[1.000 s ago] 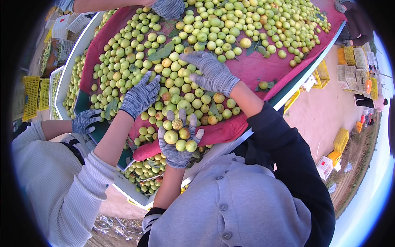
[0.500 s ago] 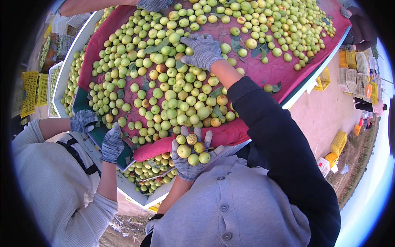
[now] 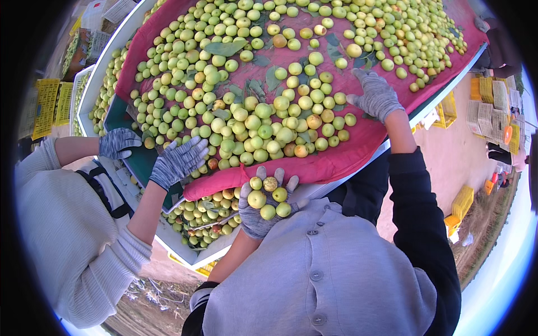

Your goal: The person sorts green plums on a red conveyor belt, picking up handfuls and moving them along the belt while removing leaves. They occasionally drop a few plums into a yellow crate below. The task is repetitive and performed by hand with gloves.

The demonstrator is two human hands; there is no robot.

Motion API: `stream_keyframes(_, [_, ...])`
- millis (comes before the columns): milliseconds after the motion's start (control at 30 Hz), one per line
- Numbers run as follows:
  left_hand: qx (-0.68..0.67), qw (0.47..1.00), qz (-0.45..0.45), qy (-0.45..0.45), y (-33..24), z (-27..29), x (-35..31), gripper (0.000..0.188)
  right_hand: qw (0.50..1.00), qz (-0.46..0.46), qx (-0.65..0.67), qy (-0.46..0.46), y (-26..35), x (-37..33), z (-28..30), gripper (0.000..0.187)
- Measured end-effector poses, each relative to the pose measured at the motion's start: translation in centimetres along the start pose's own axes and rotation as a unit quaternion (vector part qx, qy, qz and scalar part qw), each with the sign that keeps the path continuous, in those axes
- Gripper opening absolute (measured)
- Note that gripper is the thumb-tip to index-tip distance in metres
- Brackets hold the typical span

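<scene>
My left hand [image 3: 259, 225], in a grey glove, is turned palm up by the near edge of the red cloth. Its curled fingers cup several green jujubes [image 3: 256, 199], among them one rough brown jujube [image 3: 270, 183]. Farther right, my gloved right hand [image 3: 378, 96] reaches over the red cloth [image 3: 353, 150] with its fingers apart and nothing visible in them. Beside its fingertips lie dark leaves [image 3: 367, 59]. Many loose green jujubes [image 3: 263, 130] cover the cloth between and beyond my hands, some with brown patches.
At left, a co-worker's gloved hands [image 3: 178, 162] are at the cloth's green corner [image 3: 140, 150]. Under the near edge, a white bin [image 3: 193, 257] holds more jujubes. Yellow crates [image 3: 463, 201] stand on the ground at right. Another person's hand [image 3: 481, 23] is at the far right.
My right hand has moved right, away from the jujubes, and the nearby fruit has shifted rightward. My left hand now cups one more jujube. The co-worker's nearer hand has spread over the fruit.
</scene>
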State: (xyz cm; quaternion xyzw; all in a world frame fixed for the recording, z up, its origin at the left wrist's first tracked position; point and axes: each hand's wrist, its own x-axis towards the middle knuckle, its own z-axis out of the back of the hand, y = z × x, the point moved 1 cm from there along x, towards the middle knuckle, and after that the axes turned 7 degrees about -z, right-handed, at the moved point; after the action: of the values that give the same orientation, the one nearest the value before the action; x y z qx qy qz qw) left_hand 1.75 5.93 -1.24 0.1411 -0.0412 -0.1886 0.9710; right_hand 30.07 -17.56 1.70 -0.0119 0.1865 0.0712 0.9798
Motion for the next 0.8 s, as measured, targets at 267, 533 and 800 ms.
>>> stream_keyframes(267, [0.009,1.0,0.01,0.022,-0.8,-0.2,0.0,0.073,0.973,0.065,0.01,0.22,4.0,-5.3,-6.3,0.069])
stream_keyframes(533, [-0.042,0.999,0.029,-0.013,-0.4,0.4,-0.1,0.073,0.934,0.178,0.253,0.18,15.5,-6.1,-7.9,0.075])
stream_keyframes(800, [0.517,0.849,-0.049,0.1,1.6,0.1,-0.7,0.053,0.989,-0.054,0.136,-0.018,5.3,0.8,-2.5,0.072])
